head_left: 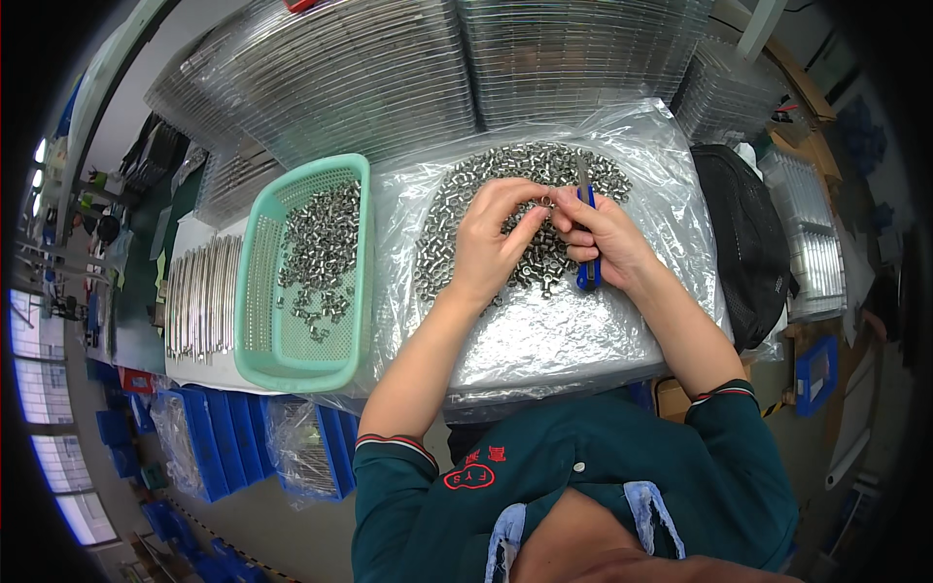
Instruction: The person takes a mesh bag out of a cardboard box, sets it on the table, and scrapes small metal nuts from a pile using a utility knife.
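My left hand (491, 238) is closed in a pinch, thumb against fingertips, on a small shiny metal part (546, 203). Right beside it, my right hand (614, 238) grips a blue utility knife (589, 276), held nearly upright with its narrow end pointing away from me. The fingertips of both hands meet around the small part and hide most of it. Beneath and beyond them spreads a heap of similar small metal fittings (466, 189), lying on clear plastic sheeting (564, 345).
To the left stands a green mesh basket (361, 291) with more metal fittings in it. Long metal rods (202, 301) lie beyond it. Stacks of clear plastic trays (360, 78) rise along the back. A black bag (746, 243) sits at the right edge. Blue bins (219, 442) are lower left.
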Demonstrator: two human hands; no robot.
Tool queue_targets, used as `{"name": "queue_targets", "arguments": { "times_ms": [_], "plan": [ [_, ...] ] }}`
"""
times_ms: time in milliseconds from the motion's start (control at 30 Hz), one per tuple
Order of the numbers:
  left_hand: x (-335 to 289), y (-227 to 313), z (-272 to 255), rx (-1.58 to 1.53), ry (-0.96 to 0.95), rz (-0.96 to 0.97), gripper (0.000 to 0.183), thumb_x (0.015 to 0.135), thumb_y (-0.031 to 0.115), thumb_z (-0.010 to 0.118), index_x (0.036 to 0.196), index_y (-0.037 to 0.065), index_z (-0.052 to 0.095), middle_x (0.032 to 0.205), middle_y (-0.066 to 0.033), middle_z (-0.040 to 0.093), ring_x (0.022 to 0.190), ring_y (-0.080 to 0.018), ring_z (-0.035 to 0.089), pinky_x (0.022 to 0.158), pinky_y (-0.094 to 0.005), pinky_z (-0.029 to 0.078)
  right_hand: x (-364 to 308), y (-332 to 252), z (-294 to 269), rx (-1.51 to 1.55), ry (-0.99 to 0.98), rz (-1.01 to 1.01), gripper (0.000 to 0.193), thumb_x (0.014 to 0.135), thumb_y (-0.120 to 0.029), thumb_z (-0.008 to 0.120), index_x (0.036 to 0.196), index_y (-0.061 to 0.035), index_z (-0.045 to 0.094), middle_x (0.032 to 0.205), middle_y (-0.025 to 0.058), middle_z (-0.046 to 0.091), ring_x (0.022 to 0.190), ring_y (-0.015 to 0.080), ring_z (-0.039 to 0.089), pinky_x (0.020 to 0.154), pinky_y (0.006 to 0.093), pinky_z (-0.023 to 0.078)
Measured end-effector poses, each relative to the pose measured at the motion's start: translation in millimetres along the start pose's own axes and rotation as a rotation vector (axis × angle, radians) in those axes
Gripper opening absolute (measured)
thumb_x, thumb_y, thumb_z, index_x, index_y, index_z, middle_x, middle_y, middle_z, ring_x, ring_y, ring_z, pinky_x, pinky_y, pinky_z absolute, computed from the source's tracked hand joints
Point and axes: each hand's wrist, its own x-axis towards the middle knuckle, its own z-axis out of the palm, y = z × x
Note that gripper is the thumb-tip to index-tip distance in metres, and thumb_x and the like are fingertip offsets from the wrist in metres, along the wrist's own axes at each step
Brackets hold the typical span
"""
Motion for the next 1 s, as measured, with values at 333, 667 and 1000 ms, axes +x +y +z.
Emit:
{"name": "queue_targets", "arguments": {
  "times_ms": [333,667,1000],
  "plan": [
    [1,3,2,0.068,-0.002,0.015,0.019,0.073,0.009,0.064,0.090,0.004,0.058,0.089,-0.0080,0.058,0.080,-0.0221,0.057,0.071,-0.0314,0.046,1,-1,0,-0.031,-0.041,0.057,0.020,0.088,-0.024,0.052,0.091,-0.0048,0.054,0.065,-0.0058,0.047,0.045,-0.0025,0.033,0.036,0.0119,0.025],
    [6,0,-11,-0.280,0.167,-0.185,0.016,0.085,0.015,0.054,0.095,0.003,0.056,0.087,-0.0067,0.058,0.079,-0.0153,0.057,0.068,-0.0261,0.046,-1,1,4,-0.048,-0.040,0.080,0.032,0.090,-0.023,0.048,0.111,0.0017,0.052,0.065,-0.0064,0.044,0.045,-0.0022,0.031,0.036,0.0125,0.024],
    [18,-12,-42,-0.674,0.461,-0.390,0.032,0.090,0.029,0.047,0.106,0.002,0.051,0.092,-0.0061,0.057,0.081,-0.0112,0.054,0.066,-0.0231,0.044,2,5,-1,0.065,0.041,-0.012,0.033,0.090,-0.035,0.047,0.084,-0.0039,0.053,0.060,-0.0042,0.042,0.044,0.0013,0.032,0.039,0.0164,0.029]
  ]
}}
